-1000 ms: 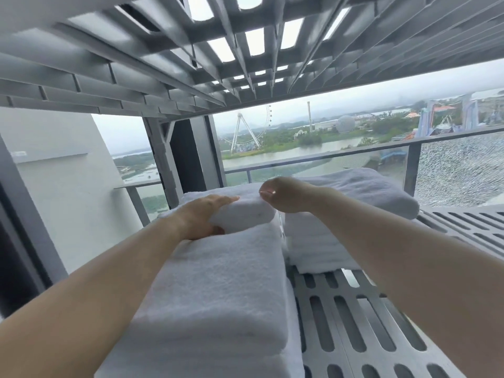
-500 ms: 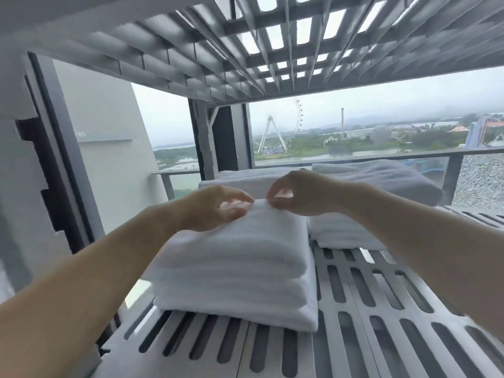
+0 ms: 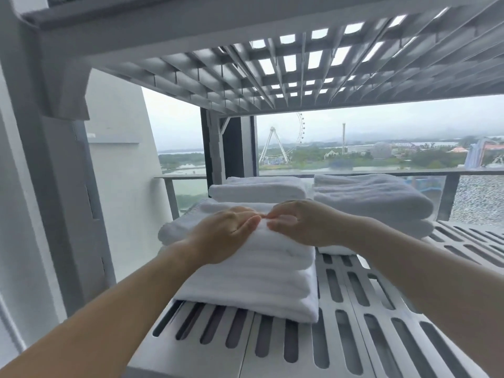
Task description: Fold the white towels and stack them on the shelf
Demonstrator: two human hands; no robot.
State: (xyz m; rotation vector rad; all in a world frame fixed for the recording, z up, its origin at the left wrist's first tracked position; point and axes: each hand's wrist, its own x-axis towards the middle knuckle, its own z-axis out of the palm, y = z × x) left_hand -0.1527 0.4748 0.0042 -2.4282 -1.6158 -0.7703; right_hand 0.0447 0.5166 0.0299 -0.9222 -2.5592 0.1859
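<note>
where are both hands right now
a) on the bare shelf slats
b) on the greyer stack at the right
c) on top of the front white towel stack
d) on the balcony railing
c: the left hand and right hand meet on top of the front white towel stack, fingers curled into its top fold.

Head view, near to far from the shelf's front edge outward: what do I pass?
In order: slotted shelf → front towel stack → rear folded towel → balcony railing → Ferris wheel.
</note>
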